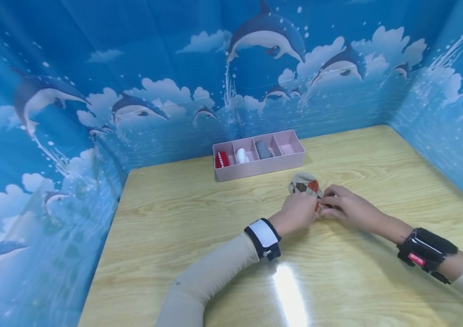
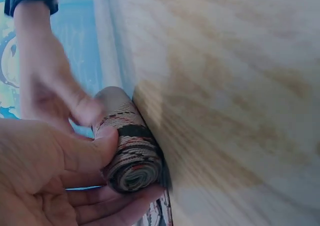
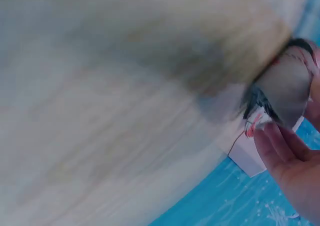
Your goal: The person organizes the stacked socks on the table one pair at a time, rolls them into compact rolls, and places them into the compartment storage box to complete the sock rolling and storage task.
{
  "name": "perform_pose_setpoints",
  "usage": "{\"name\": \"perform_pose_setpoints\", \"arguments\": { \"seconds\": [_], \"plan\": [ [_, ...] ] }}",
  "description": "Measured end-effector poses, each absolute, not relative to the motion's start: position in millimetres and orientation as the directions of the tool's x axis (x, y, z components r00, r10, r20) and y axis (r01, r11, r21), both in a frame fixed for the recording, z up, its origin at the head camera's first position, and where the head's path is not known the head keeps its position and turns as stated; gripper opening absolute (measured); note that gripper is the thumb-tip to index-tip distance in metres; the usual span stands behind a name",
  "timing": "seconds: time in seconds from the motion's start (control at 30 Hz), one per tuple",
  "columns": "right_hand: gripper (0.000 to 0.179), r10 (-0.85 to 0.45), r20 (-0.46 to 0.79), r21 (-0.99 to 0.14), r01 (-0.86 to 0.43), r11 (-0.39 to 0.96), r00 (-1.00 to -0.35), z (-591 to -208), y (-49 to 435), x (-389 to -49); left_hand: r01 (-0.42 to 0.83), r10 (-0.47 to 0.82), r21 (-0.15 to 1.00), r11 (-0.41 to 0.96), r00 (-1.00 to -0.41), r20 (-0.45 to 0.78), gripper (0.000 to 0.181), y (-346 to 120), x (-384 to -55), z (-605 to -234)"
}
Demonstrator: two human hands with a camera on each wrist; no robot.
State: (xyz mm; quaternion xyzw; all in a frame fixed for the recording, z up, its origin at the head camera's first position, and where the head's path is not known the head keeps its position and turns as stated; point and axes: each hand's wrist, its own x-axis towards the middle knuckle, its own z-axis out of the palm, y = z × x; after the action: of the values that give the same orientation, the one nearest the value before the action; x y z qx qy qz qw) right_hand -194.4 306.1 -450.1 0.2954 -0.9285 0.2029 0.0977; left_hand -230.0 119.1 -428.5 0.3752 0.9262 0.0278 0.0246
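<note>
A beige argyle sock (image 1: 304,180) with brown and orange-red diamonds lies on the wooden table, partly rolled up. In the left wrist view the rolled part of the sock (image 2: 132,151) shows its spiral end, and a flat length runs out beneath it. My left hand (image 1: 298,211) pinches the roll between thumb and fingers at that spiral end. At the roll's other end my right hand (image 1: 347,209) holds it, thumb on top. The right wrist view shows the right fingers (image 3: 280,146) bent under the sock's plain beige side (image 3: 287,83).
Behind the sock stands a pink divided box (image 1: 261,170) at the table's back edge. Its compartments hold a red-and-white bundle (image 1: 222,159), a white bundle (image 1: 241,156) and a grey roll (image 1: 263,150). A blue dolphin-print curtain (image 1: 166,131) borders the table's back and sides.
</note>
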Motion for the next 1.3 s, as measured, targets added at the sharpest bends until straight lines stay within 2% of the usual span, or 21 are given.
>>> {"name": "perform_pose_setpoints", "arguments": {
  "seconds": [0.13,0.37,0.5,0.63,0.77,0.87,0.97,1.0,1.1,1.2,1.3],
  "plan": [
    [0.051,-0.544,0.335,-0.199,-0.622,0.758,-0.77,-452,305,-187,0.684,0.686,0.048,0.727,-0.726,-0.043,0.022,121,-234,-428],
    [0.041,-0.581,0.232,-0.187,-0.622,0.761,-0.78,-442,302,-201,0.701,0.702,0.031,0.712,-0.712,-0.031,0.019,121,-239,-431],
    [0.03,-0.597,0.142,-0.249,-0.612,0.751,-0.79,-438,302,-215,0.702,0.703,0.053,0.71,-0.711,0.007,0.005,118,-239,-429],
    [0.016,-0.586,0.044,-0.362,-0.56,0.745,-0.809,-435,303,-227,0.709,0.709,0.065,0.702,-0.704,0.027,0.014,117,-239,-427],
    [0.018,-0.554,-0.047,-0.477,-0.469,0.743,-0.831,-432,304,-235,0.743,0.743,0.007,0.669,-0.669,0.016,0.018,116,-239,-426],
    [0.021,-0.52,-0.094,-0.546,-0.393,0.74,-0.849,-430,305,-238,0.754,0.755,-0.041,0.656,-0.655,0.019,0.006,118,-239,-427],
    [0.018,-0.486,-0.114,-0.604,-0.328,0.726,-0.866,-430,305,-239,0.748,0.754,-0.093,0.657,-0.655,0.048,0.014,122,-239,-429],
    [0.017,-0.476,-0.117,-0.621,-0.31,0.72,-0.871,-430,306,-239,0.744,0.75,-0.104,0.66,-0.659,0.055,0.017,123,-239,-430],
    [0.014,-0.453,-0.089,-0.64,-0.298,0.709,-0.887,-434,307,-236,0.733,0.747,-0.152,0.663,-0.661,0.072,0.007,127,-239,-432],
    [0.011,-0.44,0.014,-0.595,-0.362,0.718,-0.898,-439,308,-230,0.721,0.737,-0.168,0.672,-0.673,0.062,0.008,129,-238,-432],
    [0.011,-0.437,0.157,-0.491,-0.454,0.744,-0.886,-442,307,-223,0.711,0.725,-0.176,0.68,-0.688,0.022,0.01,131,-239,-430]
  ]
}}
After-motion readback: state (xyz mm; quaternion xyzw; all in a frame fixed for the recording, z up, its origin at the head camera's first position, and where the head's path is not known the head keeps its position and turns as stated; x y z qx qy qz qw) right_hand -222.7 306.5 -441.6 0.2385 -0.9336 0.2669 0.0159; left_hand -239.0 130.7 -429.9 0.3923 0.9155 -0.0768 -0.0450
